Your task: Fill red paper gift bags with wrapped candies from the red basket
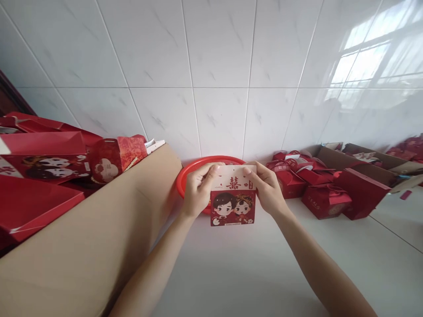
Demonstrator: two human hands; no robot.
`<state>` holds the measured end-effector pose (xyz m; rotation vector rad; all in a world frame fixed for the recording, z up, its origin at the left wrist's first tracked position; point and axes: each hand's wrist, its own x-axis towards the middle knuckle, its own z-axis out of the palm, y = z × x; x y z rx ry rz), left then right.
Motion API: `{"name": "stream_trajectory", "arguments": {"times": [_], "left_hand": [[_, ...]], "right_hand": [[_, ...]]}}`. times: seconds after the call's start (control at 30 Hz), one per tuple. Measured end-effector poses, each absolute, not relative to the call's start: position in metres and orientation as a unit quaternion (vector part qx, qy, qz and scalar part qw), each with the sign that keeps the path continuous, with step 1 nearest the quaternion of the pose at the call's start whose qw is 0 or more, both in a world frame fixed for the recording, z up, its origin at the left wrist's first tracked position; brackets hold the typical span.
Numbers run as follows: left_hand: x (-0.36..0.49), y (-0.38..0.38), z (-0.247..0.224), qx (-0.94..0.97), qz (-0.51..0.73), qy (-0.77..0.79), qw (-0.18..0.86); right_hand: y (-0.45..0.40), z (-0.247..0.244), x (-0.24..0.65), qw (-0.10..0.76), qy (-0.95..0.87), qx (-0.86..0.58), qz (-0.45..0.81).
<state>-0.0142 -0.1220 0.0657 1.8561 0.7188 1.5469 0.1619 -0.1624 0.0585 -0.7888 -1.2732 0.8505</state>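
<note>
Head view: left hand (198, 191), right hand (269, 189) pinch printed card (233, 208).
Card: not yet released.
Red boxes (327, 201): several closed.

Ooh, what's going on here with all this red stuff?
A person is holding up a small red and white packet with two cartoon figures on it. The left hand pinches its upper left side and the right hand its upper right. Behind the hands, partly hidden, is a red basket. To the left, a big cardboard box holds more red packaging. To the right, little red boxes sit near the tiled wall.
</note>
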Motion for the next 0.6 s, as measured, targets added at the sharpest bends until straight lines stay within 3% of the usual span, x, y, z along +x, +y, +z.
{"name": "stream_trajectory", "arguments": {"times": [0.17, 0.37, 0.6], "left_hand": [[-0.009, -0.126, 0.063, 0.723, 0.551, 0.236, 0.343], [-0.001, -0.136, 0.057, 0.815, 0.369, 0.189, 0.405], [0.004, -0.146, 0.061, 0.841, 0.347, 0.182, 0.373]], "right_hand": [[-0.186, 0.062, 0.192, 0.589, -0.634, -0.37, 0.34], [-0.237, 0.048, 0.231, 0.539, -0.658, -0.488, 0.195], [-0.322, 0.028, 0.32, 0.654, -0.414, -0.631, 0.057]]}}
